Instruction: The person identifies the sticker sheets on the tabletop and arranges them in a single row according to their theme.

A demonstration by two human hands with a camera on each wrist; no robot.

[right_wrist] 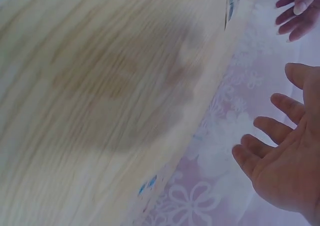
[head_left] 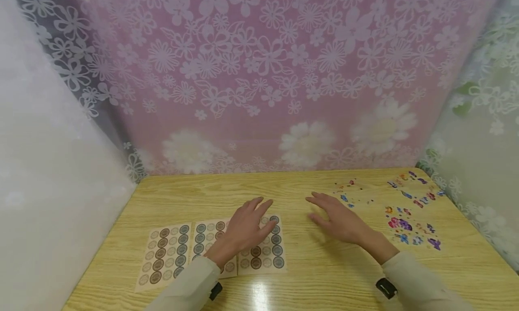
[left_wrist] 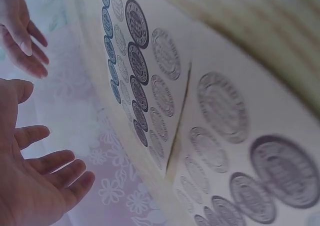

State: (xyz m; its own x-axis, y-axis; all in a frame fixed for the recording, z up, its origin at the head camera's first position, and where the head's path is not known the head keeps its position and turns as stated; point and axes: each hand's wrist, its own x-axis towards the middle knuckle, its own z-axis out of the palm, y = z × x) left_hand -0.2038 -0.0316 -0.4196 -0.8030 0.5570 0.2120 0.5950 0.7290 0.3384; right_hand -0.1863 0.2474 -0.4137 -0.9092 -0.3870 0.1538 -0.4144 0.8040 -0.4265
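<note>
Three sheets of round stamp-like stickers lie side by side on the wooden table: a left sheet (head_left: pixel 167 252), a middle sheet (head_left: pixel 204 245) and a right sheet (head_left: pixel 271 252). Over the middle and right sheets my left hand (head_left: pixel 249 227) hovers with its fingers spread, holding nothing. In the left wrist view its palm (left_wrist: pixel 30 171) shows bare beside the sheets. My right hand (head_left: pixel 338 218) is held above bare wood to the right of them, fingers loosely extended and thumb apart. The right wrist view shows that palm (right_wrist: pixel 295 161) without anything in it.
Colourful flower and butterfly stickers (head_left: pixel 405 225) on clear sheets spread over the table's right side, with smaller ones (head_left: pixel 344 197) nearer the back. Behind the table (head_left: pixel 324 284) hangs a pink floral curtain (head_left: pixel 263 76). A white surface (head_left: pixel 61 166) rises along the left.
</note>
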